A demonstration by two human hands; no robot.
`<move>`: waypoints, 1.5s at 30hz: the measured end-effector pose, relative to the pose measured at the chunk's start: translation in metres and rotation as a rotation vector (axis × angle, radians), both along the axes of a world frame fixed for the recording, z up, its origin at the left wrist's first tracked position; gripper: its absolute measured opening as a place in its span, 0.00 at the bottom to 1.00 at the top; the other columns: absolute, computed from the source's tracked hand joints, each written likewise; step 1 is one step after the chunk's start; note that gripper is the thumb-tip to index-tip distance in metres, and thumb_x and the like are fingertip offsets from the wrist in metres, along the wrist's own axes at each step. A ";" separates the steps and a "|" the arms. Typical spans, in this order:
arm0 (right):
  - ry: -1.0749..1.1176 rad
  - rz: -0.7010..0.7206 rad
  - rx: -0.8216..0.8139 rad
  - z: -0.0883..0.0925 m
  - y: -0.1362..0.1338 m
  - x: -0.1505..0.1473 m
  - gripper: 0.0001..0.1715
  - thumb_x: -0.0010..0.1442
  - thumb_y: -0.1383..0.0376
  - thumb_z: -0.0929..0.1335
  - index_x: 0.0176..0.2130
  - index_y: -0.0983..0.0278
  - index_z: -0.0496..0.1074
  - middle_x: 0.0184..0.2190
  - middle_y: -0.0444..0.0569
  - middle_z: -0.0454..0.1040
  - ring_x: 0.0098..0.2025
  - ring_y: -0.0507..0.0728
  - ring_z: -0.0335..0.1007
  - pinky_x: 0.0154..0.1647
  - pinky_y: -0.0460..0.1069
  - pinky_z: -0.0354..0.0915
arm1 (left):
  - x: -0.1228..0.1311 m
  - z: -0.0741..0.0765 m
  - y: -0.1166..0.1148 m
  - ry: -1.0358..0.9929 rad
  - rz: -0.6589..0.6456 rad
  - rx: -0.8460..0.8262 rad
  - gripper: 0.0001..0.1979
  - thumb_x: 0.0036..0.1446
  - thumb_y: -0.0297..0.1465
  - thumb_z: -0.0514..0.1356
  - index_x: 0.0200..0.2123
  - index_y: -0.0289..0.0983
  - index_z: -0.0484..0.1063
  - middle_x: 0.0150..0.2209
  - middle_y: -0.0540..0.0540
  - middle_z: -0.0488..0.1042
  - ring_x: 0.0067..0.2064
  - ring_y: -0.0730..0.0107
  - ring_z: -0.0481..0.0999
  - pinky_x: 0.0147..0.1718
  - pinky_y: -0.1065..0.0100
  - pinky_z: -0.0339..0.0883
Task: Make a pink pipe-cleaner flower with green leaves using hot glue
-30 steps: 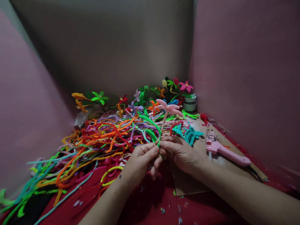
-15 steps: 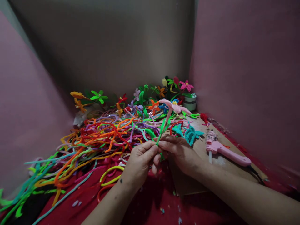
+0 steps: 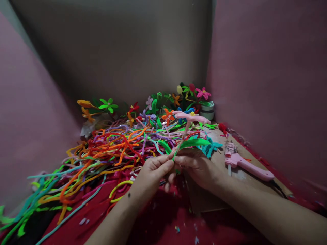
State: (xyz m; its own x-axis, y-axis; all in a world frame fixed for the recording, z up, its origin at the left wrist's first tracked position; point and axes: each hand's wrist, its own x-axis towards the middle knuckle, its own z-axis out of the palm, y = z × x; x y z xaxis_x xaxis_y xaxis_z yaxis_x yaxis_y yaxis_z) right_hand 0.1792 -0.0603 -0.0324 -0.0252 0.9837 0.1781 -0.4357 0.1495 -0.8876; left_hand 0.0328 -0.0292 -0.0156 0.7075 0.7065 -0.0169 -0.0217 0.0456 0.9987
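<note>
My left hand (image 3: 153,173) and my right hand (image 3: 196,165) meet at the centre, both pinched on the thin stem of a pink pipe-cleaner flower (image 3: 190,117). The flower head stands above my fingers, tilted to the right. A green pipe-cleaner leaf (image 3: 194,142) sticks out to the right from the stem just above my right hand. A teal pipe-cleaner piece (image 3: 213,147) lies right behind my right hand.
A big tangle of coloured pipe cleaners (image 3: 109,146) covers the red cloth (image 3: 166,221) to the left. Finished pipe-cleaner flowers (image 3: 184,97) and a small white pot (image 3: 206,111) stand at the back. A pink glue gun (image 3: 245,165) lies on brown cardboard (image 3: 204,199) at right. Walls enclose the corner.
The green leaf has swung from the left of the stem round to the right side. The flower head has turned and leans further right. My hands stay in place.
</note>
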 end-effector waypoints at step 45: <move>-0.035 -0.065 0.033 -0.001 0.001 0.001 0.09 0.49 0.59 0.71 0.30 0.62 0.78 0.30 0.46 0.70 0.36 0.54 0.64 0.42 0.50 0.59 | 0.005 -0.003 -0.007 0.083 0.164 0.113 0.13 0.56 0.36 0.53 0.24 0.35 0.66 0.15 0.54 0.60 0.13 0.81 0.56 0.12 0.78 0.54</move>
